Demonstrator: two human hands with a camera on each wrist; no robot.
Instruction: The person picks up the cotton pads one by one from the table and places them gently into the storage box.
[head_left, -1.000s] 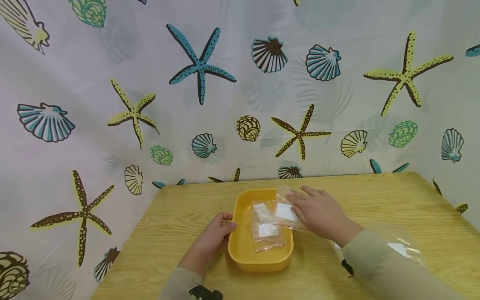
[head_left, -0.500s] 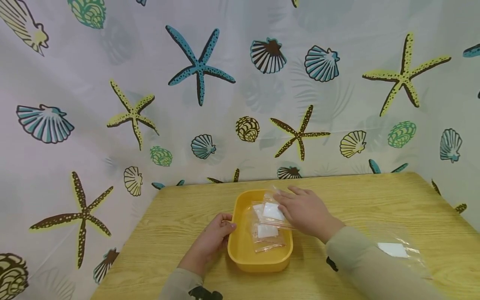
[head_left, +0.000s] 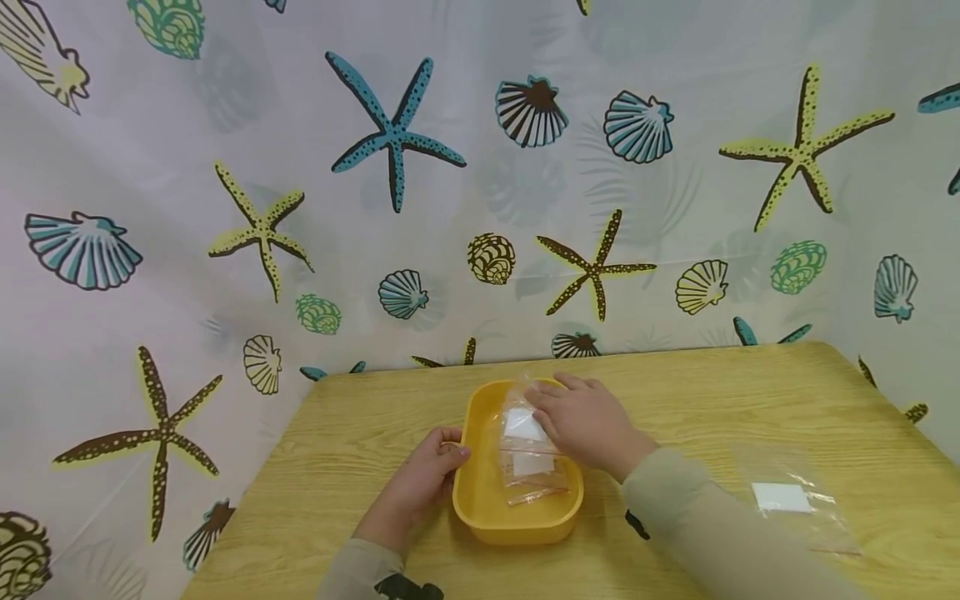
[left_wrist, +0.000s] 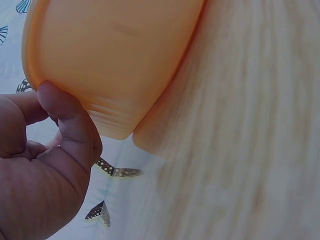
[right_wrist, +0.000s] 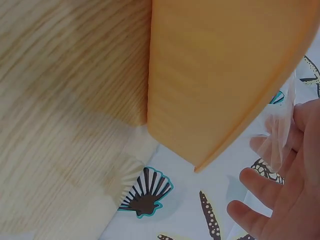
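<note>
A yellow plastic tub (head_left: 516, 533) stands on the table. My left hand (head_left: 420, 483) grips its left rim, and the left wrist view shows the thumb of that hand (left_wrist: 60, 160) bent against the tub's wall (left_wrist: 120, 55). Over the tub's far right part, my right hand (head_left: 588, 423) holds a clear zip bag (head_left: 523, 423) with a white label. Between thumb and fingers of the right hand (right_wrist: 287, 185), a piece of clear bag (right_wrist: 276, 142) shows in the right wrist view. Beneath the held bag, other labelled zip bags (head_left: 536, 483) lie in the tub, partly covered.
Another clear bag (head_left: 783, 497) with a white label lies on the wooden table (head_left: 360, 433) at the right, beside the right sleeve. Behind the table hangs a white curtain (head_left: 450, 242) printed with starfish and shells.
My right hand has moved left with the zip bag, from the tub's right rim to over the bags inside. The left hand has stayed on the rim. The bag on the table is less covered by the sleeve.
</note>
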